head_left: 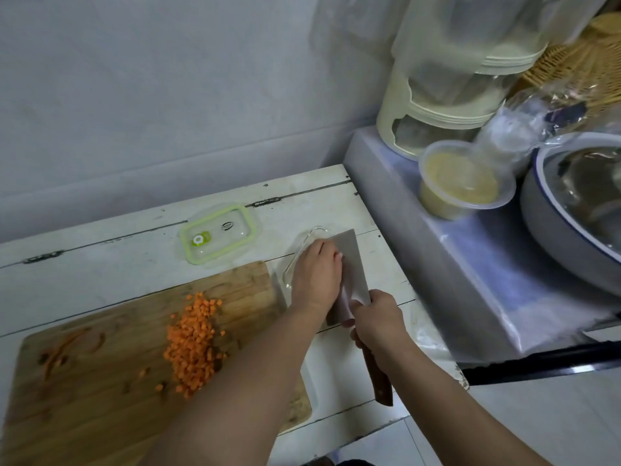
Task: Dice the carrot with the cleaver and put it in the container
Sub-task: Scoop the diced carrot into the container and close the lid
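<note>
A pile of diced carrot [193, 341] lies on the wooden cutting board [100, 364]. Right of the board stands a clear glass container [304, 245], mostly hidden behind my hands and the blade. My right hand [378, 324] grips the brown wooden handle of the cleaver [353, 260], whose blade is tilted over the container. My left hand [317, 274] lies flat against the blade's left face, fingers straight. Any carrot on the blade or in the container is hidden.
The container's green-rimmed lid [220, 238] lies on the white table [117, 264] behind the board. A raised ledge [437, 247] at right holds a tub of yellow grain [463, 183], a cream appliance [447, 95] and a large metal basin [581, 203].
</note>
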A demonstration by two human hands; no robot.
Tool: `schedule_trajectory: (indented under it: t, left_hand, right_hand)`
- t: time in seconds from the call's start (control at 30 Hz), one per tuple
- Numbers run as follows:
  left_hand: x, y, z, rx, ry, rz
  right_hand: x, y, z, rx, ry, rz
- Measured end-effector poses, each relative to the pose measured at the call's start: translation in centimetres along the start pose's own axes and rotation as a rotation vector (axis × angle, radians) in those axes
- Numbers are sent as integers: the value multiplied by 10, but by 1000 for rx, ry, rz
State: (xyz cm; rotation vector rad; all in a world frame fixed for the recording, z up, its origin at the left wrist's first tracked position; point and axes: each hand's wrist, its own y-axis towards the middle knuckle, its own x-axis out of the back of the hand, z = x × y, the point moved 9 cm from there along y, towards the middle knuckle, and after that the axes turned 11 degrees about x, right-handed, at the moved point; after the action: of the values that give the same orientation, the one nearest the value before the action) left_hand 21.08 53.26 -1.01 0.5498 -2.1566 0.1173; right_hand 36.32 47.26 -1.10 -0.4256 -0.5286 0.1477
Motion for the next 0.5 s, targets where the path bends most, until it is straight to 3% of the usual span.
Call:
schedule_trajectory:
  t: [0.2,0.4,0.5]
  left_hand:
    - [1,2,9,4,206,17]
    - [-11,3,-2,-208,279,146]
    - [-5,5,3,-202,356,81]
  right_hand:
    - [12,-1,-2,-2,-8,-2]
    - [18,0,2,0,1,18]
    - [23,-2,2,-15,42,8]
